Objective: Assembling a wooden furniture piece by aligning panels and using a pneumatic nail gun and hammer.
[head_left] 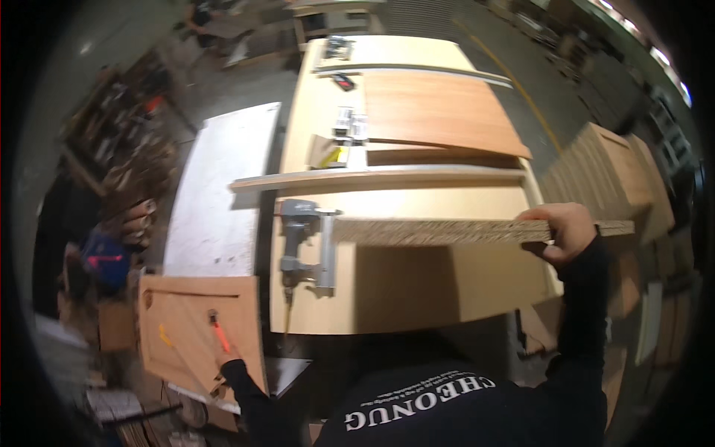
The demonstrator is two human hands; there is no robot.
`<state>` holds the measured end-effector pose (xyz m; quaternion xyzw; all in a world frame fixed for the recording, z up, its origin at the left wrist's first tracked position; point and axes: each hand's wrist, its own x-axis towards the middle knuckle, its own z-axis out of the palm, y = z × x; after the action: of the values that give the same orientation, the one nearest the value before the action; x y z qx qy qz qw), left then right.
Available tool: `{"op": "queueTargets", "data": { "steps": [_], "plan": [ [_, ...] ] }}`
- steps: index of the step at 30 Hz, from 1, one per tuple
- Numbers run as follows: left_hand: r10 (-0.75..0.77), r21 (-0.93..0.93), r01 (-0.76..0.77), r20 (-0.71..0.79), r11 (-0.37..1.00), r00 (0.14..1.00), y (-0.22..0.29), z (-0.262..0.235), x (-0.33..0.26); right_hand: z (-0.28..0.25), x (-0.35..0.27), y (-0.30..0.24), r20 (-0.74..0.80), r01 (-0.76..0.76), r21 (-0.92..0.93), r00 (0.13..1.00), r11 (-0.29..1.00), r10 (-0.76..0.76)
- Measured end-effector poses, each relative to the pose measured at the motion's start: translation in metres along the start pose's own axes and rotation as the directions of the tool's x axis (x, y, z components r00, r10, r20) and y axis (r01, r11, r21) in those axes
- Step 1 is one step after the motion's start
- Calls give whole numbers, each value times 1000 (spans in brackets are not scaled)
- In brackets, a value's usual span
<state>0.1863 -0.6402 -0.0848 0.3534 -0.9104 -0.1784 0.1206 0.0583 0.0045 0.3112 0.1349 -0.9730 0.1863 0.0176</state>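
My right hand [570,232] is closed round a long strip of particleboard [439,232], its rough edge facing up. The strip spans from beside the nail gun to past the right end of the bench and casts a dark shadow on the pale panel [491,279]. Down at the left, my left hand [230,355] is closed on the lower end of an orange-handled tool with a dark head, which looks like a hammer [220,335]. It is over a brown wooden board [194,298]. The grey nail gun [298,242] lies on the bench's left side, its hose running toward me.
A long wooden rail [380,177] lies across the bench, jutting out left. Beyond it are a brown panel [439,112], small boxes [344,119] and another tool [339,48]. A white board [220,194] lies at the left. Stacked panels [607,175] stand at the right.
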Motion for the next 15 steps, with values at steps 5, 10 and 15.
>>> {"op": "queueTargets", "data": {
  "steps": [5, 10, 15],
  "plan": [
    [193, 169, -186, -21, 968, 981, 120, -45, 38, 43, -61, -24, -108, 91, -203, 988, 975, -115],
    [646, -841, 200, 520, 503, 559, 260, -29, -3, 136, -117, -36, -274, -56, -273, 962, 960, -22],
    [677, -832, 257, 550, 491, 488, 312, -6, -21, 251, -146, 12, -188, -227, -182, 963, 957, 193]
  ]
}}
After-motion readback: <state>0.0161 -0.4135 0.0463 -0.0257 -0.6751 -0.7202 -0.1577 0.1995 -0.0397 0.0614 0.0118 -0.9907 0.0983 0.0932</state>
